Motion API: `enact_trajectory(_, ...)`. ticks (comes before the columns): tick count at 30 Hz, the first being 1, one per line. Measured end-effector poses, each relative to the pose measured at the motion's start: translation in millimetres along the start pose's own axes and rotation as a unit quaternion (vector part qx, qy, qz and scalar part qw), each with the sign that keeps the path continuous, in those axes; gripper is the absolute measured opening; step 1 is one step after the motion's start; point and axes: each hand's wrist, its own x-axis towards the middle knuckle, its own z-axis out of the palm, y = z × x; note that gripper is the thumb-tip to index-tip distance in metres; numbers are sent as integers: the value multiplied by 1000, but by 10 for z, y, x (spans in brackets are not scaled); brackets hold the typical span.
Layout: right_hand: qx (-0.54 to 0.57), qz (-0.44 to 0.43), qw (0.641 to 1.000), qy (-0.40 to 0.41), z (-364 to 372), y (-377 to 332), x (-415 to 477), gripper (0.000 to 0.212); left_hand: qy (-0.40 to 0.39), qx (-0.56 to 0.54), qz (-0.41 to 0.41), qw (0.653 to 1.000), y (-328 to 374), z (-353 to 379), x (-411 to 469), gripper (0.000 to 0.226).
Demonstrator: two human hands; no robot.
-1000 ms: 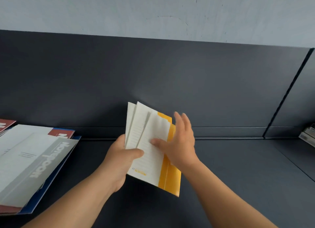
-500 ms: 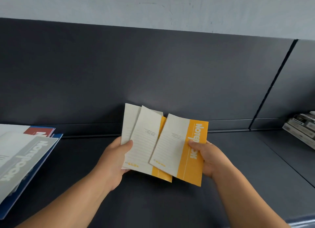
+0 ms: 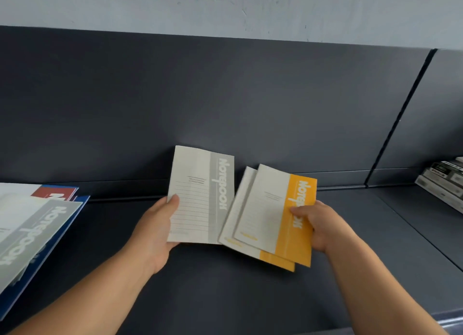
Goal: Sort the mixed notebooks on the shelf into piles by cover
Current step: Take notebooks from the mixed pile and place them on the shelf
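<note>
Reaching in from the near edge, two bare forearms crossed the dark shelf [image 3: 225, 297] toward its middle. The left hand [image 3: 155, 232] gripped a grey notebook [image 3: 200, 197] by its left edge, thumb flat on the front cover and fingers curled out of sight behind it, holding it upright above the shelf. Just right of it, the right hand [image 3: 323, 227] pinched two yellow notebooks [image 3: 293, 224], thumb pressed on the yellow band of the upper one. The pair was fanned and tilted to the right, the lower one showing along the left and near edges. Whether the grey cover's near right corner touched that pair could not be told. At the left, well apart from the hands, a pile [image 3: 32, 234] lay flat with a larger grey cover on top and blue and red covers beneath. Farther right, a stack of pale boxes [image 3: 446, 182] sat at the frame's edge. Behind everything rose the dark back panel [image 3: 225, 96], and above it a pale wall [image 3: 225, 6]
</note>
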Motion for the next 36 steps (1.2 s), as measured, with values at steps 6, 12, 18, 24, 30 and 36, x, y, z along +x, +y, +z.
enact_trajectory(6, -168, -6, 986, 15, -85, -22, 31, 38, 18, -45, 10, 999, 62, -63, -49, 20)
enact_trajectory(12, -150, -60, 987, -27, 255, -4, -48, 74, -20, 85, -8, 996, -135, 225, -76, 23)
enact_trajectory(18, -440, -128, 889, -2, 404, 182, -164, 50, -71, 589, 64, 803, -492, 388, -54, 101)
enact_trajectory(24, -573, -178, 800, -20, 496, 380, -186, 65, -118, 685, 93, 712, -619, 459, -42, 127)
enact_trajectory(30, -628, -191, 754, 14, 597, 372, -297, 69, -115, 662, 113, 732, -497, 183, -23, 121)
enact_trajectory(36, -674, -296, 677, -7, 1170, 337, -582, 66, -28, 678, 185, 711, -108, -539, -47, 89)
